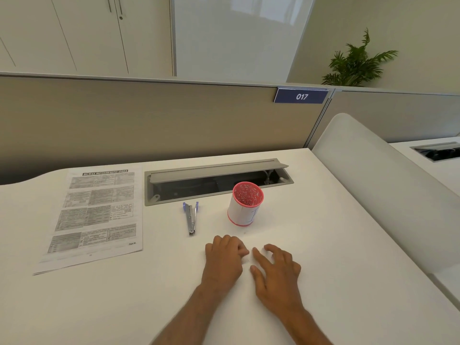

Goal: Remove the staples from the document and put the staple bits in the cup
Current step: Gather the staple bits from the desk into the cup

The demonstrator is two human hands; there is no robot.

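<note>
The printed document (95, 215) lies flat at the left of the white desk (336, 245). A metal staple remover with blue grips (191, 219) rests to its right. The pink-rimmed white cup (245, 204) stands upright behind my hands. My left hand (225, 257) rests on the desk in front of the cup, its fingers curled with the tips down; whether they pinch anything is hidden. My right hand (276, 267) lies beside it with fingers spread and fairly straight, the index finger reaching toward the left hand. A few faint specks (245, 260) lie between the hands, too small to identify.
An open grey cable tray (216, 180) is sunk into the desk behind the cup and remover. A beige partition (149, 120) closes the back. A white curved divider (373, 175) bounds the right side.
</note>
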